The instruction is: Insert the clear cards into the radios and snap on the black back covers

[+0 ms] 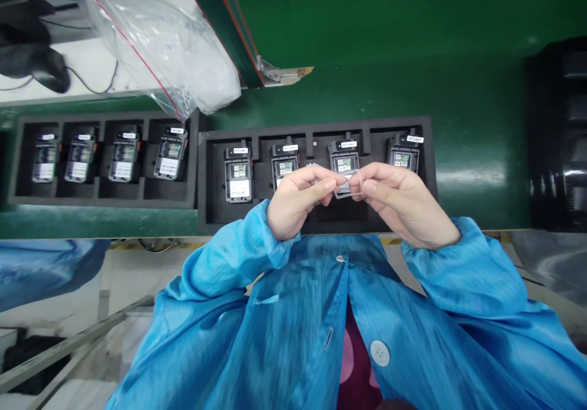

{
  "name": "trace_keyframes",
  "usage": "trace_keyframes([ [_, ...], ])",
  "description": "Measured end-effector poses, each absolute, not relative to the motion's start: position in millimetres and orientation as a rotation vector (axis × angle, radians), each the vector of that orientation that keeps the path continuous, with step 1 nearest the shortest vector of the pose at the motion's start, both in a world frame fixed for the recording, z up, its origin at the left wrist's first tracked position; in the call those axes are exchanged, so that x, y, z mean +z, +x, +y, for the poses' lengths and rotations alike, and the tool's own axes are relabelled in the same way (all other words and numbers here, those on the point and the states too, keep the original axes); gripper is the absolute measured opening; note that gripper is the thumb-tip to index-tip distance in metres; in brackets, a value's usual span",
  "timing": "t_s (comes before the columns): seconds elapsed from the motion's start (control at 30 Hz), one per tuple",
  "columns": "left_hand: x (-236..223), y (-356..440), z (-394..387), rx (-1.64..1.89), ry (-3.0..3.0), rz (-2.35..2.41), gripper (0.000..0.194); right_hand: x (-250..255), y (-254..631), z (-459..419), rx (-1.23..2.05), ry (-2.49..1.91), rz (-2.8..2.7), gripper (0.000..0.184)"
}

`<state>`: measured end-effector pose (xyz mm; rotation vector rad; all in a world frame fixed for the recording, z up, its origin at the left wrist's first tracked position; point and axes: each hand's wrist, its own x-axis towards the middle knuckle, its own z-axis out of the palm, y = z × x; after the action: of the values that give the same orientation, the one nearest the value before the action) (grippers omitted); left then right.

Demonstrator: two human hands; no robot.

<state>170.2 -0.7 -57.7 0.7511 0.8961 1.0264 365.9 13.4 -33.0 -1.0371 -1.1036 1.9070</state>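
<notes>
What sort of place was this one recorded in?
Probably an electronics assembly or packing line: rows of open devices sit in dark compartmented trays on a green bench, and the person wears a blue work coat.

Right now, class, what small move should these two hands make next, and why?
Probably a slight lowering of the small clear plastic piece. The left hand and the right hand pinch it from opposite sides, and in this view it overlaps a black rectangular device lying in a dark grey foam tray. Any gap beneath is hard to judge, so go gently.
</notes>
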Motion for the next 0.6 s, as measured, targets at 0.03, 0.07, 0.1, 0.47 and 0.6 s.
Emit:
trace_keyframes([
  [0.03, -56.3, 170.2, -0.5, 1.019, 0.757, 0.897, 0.019, -32.1, 367.7, 14.0, 1.923, -1.031, -1.115, 0.018],
  [0.07, -54.6, 170.2, -0.2, 1.010, 0.769, 0.900, 0.020, -30.9, 369.3, 14.6, 1.931, -1.036, -1.136, 0.021],
  [0.1, -52.9, 170.0, 0.3, 0.996, 0.785, 0.906, 0.020, -29.3, 370.6, 15.3, 1.924, -1.055, -1.168, 0.024],
  [0.47, -60.1, 161.8, 7.6, 0.831, 0.916, 0.993, 0.026, -22.3, 373.8, 25.3, 1.323, -1.347, -1.798, 0.015],
  [0.6, -66.4, 145.0, 15.5, 0.876, 0.833, 1.085, 0.032, -35.6, 379.5, 33.5, 0.974, -1.380, -2.048, 0.009],
])
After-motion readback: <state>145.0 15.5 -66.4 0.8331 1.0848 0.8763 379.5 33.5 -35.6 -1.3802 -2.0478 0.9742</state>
